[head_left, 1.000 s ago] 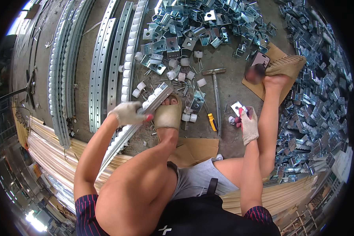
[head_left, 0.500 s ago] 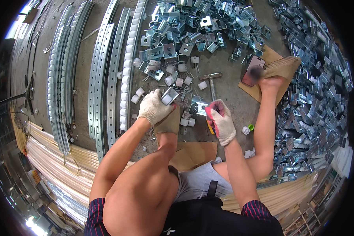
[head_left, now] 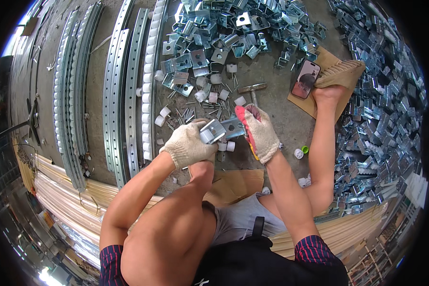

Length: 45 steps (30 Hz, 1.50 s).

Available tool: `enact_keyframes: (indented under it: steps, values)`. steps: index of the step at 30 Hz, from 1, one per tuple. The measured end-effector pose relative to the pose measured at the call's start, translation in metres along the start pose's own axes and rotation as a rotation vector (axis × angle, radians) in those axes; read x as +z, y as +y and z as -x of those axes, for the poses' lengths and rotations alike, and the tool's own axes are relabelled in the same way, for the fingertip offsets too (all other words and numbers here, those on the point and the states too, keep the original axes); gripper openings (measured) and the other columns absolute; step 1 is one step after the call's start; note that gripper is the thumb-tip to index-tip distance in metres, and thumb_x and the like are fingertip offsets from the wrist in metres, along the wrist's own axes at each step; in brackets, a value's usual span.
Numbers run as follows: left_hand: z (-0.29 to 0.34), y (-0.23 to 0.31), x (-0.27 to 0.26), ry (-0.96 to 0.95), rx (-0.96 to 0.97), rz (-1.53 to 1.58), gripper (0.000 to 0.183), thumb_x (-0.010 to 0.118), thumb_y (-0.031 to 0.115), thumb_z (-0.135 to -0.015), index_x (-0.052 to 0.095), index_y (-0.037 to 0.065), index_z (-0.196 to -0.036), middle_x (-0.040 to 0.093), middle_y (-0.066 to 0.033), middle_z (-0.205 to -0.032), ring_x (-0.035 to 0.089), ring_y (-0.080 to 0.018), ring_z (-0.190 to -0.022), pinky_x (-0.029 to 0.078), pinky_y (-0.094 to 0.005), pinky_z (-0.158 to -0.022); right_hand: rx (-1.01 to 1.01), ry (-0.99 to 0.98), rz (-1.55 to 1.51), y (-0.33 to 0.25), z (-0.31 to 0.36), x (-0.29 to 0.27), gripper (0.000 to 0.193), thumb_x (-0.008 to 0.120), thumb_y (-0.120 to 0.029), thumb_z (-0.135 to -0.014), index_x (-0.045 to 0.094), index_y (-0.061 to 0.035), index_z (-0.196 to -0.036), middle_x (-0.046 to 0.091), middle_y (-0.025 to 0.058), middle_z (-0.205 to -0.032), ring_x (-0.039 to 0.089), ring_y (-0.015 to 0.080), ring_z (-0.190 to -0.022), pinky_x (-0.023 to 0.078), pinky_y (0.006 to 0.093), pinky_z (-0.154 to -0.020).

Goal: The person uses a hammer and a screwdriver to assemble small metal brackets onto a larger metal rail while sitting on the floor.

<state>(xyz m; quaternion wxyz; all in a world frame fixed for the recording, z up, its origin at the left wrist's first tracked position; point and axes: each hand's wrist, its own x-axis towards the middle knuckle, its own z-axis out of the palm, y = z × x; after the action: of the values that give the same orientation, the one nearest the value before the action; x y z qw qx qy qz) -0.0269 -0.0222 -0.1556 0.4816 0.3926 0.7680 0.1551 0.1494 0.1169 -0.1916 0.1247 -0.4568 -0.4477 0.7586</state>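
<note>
My left hand (head_left: 188, 143), in a cream knit glove, is closed around a bent metal bracket (head_left: 213, 130) with upturned sides. Opposite it, my right hand (head_left: 261, 133), in a glove with red-coated fingers, has its fingers curled together; what they pinch is hidden. Another flat-faced bracket (head_left: 233, 127) with a round hole lies between the hands, close to the right fingertips. White plastic rollers (head_left: 226, 146) sit just below it. Beyond my right hand is a hammer (head_left: 252, 87), its handle running down behind the glove. A yellow piece shows under that hand.
Loose pins (head_left: 188, 114) and rollers litter the concrete ahead. A heap of brackets (head_left: 219, 28) lies beyond, with a larger heap (head_left: 376, 124) at right. Long metal rails (head_left: 133, 90) stretch along the left. A phone (head_left: 306, 78) leans by my sandalled foot on cardboard (head_left: 295, 105).
My left hand has come down with its bracket, which now shows its face more plainly. The right hand has shifted slightly up and left, bringing the hands closer.
</note>
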Motion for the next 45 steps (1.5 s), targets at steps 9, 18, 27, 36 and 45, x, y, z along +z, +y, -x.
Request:
enact_keyframes:
  steps: [9,18,27,36,45]
  values:
    - [0.026,-0.024,0.026,-0.035,0.077,-0.204,0.037,0.074,0.038,-0.08,0.07,0.009,-0.102,0.075,-0.0227,-0.091,0.073,-0.045,-0.088,0.059,-0.0525,-0.083,-0.08,-0.051,0.001,0.035,0.015,0.011,0.024,0.068,-0.014,-0.105,0.064,-0.0055,-0.084,0.054,-0.008,-0.076,0.044,0.0022,-0.069,0.037,0.0241,-0.06]
    - [0.029,-0.015,0.027,-0.017,0.105,-0.168,0.037,0.077,0.036,-0.081,0.07,0.009,-0.105,0.074,-0.0229,-0.09,0.073,-0.0446,-0.087,0.059,-0.052,-0.082,0.038,-0.084,-0.12,0.023,0.012,0.0,0.022,0.065,-0.011,-0.103,0.064,-0.008,-0.081,0.055,-0.0077,-0.074,0.046,0.0025,-0.067,0.037,0.0242,-0.06]
    - [0.042,0.0,0.018,0.033,0.032,-0.212,0.037,0.077,0.032,-0.083,0.067,0.009,-0.11,0.075,-0.0227,-0.089,0.074,-0.0436,-0.087,0.059,-0.0528,-0.081,-0.13,-0.14,0.302,-0.025,0.024,0.013,0.024,0.065,-0.015,-0.103,0.064,-0.0012,-0.084,0.055,-0.0031,-0.072,0.049,0.0056,-0.069,0.041,0.0283,-0.06]
    - [0.036,-0.001,0.02,0.059,0.123,-0.116,0.054,0.09,0.043,-0.075,0.068,0.008,-0.11,0.075,-0.0212,-0.099,0.073,-0.0435,-0.095,0.058,-0.0504,-0.083,0.016,0.076,-0.079,0.002,0.039,-0.008,0.023,0.068,-0.017,-0.105,0.061,-0.0101,-0.084,0.051,-0.0109,-0.073,0.043,0.0,-0.065,0.032,0.0219,-0.056]
    - [0.031,0.01,0.023,-0.037,0.004,-0.124,0.056,0.089,0.045,-0.071,0.069,0.009,-0.109,0.074,-0.0215,-0.099,0.072,-0.0416,-0.098,0.057,-0.0483,-0.089,-0.031,0.082,-0.172,0.017,0.038,0.005,0.022,0.063,-0.01,-0.105,0.062,-0.0081,-0.083,0.054,-0.0093,-0.076,0.044,0.0002,-0.069,0.034,0.0225,-0.059]
